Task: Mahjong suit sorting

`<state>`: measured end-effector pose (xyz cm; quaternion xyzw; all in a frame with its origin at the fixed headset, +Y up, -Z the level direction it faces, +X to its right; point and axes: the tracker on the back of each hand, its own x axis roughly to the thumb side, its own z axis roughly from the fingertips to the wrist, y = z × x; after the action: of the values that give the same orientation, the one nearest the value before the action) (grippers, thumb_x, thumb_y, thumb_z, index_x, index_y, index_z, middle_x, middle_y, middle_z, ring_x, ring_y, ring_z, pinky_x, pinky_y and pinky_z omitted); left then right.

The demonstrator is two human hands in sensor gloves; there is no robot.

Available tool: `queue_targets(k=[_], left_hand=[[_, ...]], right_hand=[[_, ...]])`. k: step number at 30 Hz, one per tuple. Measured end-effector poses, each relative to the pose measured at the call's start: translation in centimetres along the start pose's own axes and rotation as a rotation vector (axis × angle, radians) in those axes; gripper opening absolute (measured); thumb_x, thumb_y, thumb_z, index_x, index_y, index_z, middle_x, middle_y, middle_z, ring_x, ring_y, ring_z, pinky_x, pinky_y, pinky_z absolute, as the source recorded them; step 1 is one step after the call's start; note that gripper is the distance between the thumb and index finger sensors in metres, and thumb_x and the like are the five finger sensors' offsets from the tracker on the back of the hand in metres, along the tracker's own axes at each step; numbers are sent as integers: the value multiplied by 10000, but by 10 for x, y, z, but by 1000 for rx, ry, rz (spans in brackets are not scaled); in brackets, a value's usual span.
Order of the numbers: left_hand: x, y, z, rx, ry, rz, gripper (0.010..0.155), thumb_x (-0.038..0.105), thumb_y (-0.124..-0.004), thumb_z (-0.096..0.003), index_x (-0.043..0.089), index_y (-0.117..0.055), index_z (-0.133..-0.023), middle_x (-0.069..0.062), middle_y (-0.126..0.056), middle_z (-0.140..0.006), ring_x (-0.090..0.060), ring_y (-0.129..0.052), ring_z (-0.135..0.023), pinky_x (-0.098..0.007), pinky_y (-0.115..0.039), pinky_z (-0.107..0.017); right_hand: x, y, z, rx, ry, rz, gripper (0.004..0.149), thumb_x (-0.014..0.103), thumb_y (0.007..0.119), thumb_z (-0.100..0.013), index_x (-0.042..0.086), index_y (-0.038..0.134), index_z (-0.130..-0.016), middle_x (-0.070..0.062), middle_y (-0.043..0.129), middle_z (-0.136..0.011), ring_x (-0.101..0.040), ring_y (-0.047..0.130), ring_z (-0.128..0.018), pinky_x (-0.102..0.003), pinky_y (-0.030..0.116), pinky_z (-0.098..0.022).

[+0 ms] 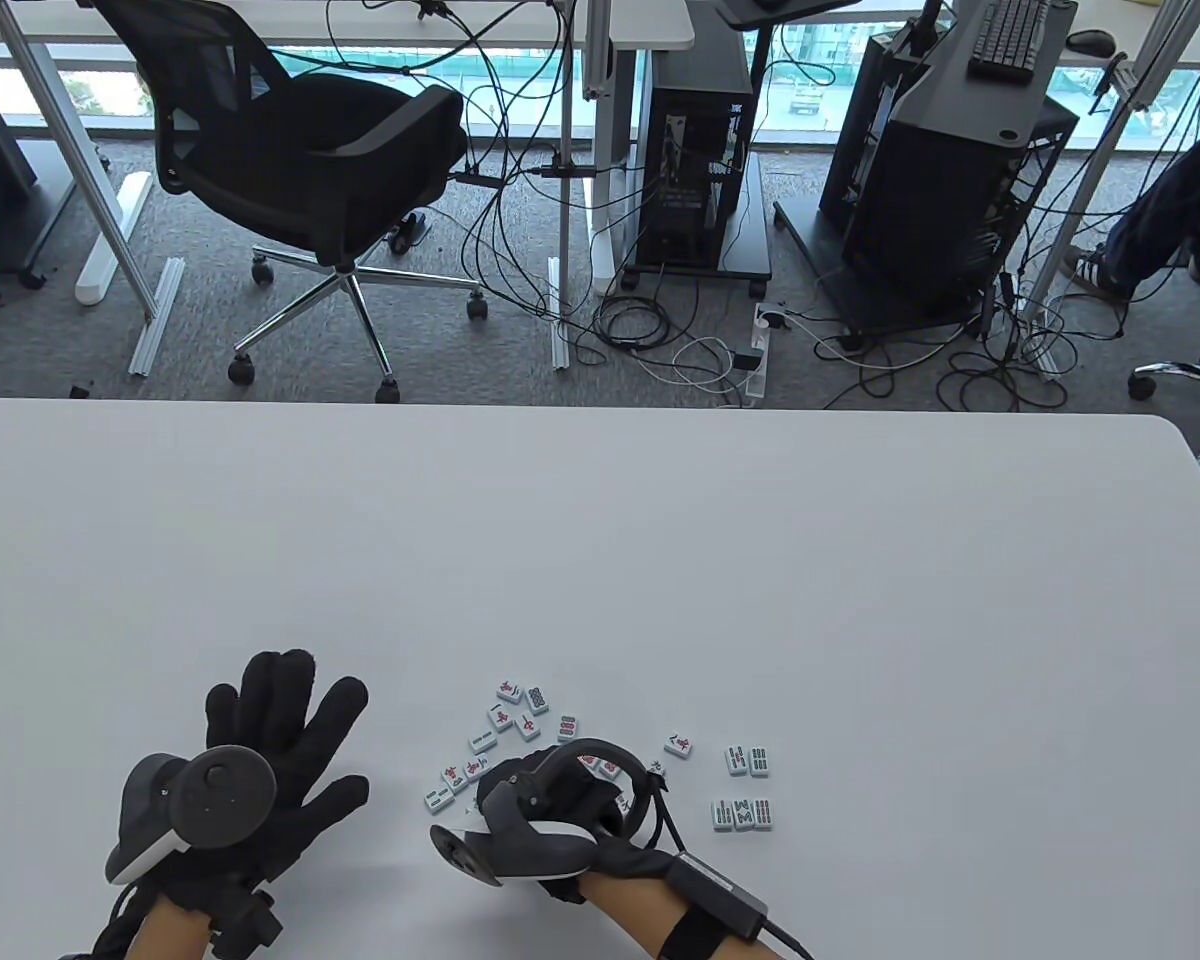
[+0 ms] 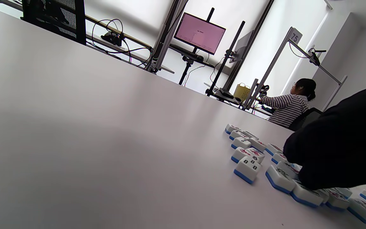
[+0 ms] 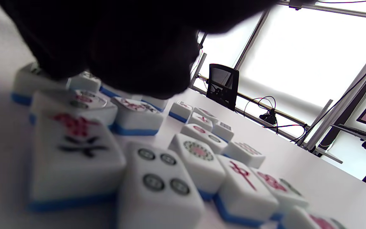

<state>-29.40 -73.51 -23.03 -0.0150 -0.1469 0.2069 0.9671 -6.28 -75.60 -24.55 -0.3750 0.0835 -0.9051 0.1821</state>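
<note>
A loose cluster of white, blue-backed mahjong tiles (image 1: 510, 718) lies face up near the table's front edge. My right hand (image 1: 550, 790) hovers low over the near part of that cluster, its fingers hidden under the tracker. In the right wrist view its dark fingers (image 3: 122, 41) hang down onto tiles behind a character tile (image 3: 75, 152) and a four-dot tile (image 3: 159, 181); whether they pinch one is hidden. Two small rows of bamboo tiles (image 1: 747, 760) (image 1: 742, 813) sit apart to the right. My left hand (image 1: 280, 740) lies flat on the table, fingers spread, holding nothing.
One single tile (image 1: 678, 742) lies between the cluster and the bamboo rows. The white table (image 1: 600, 540) stretches far beyond the tiles. Past its far edge stand an office chair (image 1: 330, 170), desks, computer towers and floor cables. A seated person (image 2: 289, 103) works at another desk.
</note>
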Motion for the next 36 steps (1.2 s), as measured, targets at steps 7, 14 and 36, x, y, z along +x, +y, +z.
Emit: queue_targets(k=[7,14,36], left_hand=[[0,0,0,0,-1,1,794,753,-544,-436,484,-191,-1094,195,165,-1087,-135,220,-1048,-529,109,-718],[-1,-1,0,-1,1,2,792,754,-542,-436,486,-189,-1093,197,166,-1086,-133,221,-1048,-528,109,-719],[-1,-1,-1,-8,6,-3,788,753,-543,-437,489,-194,-1093,198,168,-1085,-132,220,-1048,-528,108,-720]], right_hand=[[5,-8,9,38,-68,-49,492,477,816,-365,115,894,-689,30,978,-306,-67,864,-45,-272,811,-62],[-1,-13,11,209,-289,-125,668,336,861,-394,367,569,-995,-13,949,-551,-122,904,-256,-317,828,-241],[0,-11,17,44,-320,-97,572,358,863,-352,176,752,-883,9,976,-400,-79,884,-112,-282,824,-119]])
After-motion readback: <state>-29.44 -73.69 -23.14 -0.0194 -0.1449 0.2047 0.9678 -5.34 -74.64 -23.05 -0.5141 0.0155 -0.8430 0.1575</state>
